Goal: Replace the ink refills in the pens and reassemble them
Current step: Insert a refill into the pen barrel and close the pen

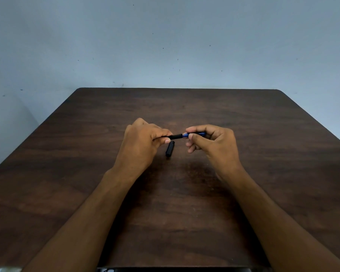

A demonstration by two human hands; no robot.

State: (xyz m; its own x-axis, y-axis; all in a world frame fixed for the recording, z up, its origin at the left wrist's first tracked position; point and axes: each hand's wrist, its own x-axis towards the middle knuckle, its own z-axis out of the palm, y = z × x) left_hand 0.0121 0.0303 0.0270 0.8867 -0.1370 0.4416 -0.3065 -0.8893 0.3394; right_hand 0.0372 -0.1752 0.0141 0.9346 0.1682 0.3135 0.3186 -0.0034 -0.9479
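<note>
A pen [180,135] with a black front section and a blue barrel is held level above the middle of the dark wooden table [263,154]. My left hand [143,142] grips its black end, fingers curled round it. My right hand [212,142] pinches the blue barrel between thumb and fingers. The two hands sit close together, a short stretch of pen showing between them. A black pen cap [170,149] lies on the table just below the pen, between my hands. The pen's tip is hidden inside my left hand.
A pale blue-grey wall rises behind the table's far edge. The table's right rear corner is rounded. A dark object [175,269] shows at the near table edge at the bottom of the view.
</note>
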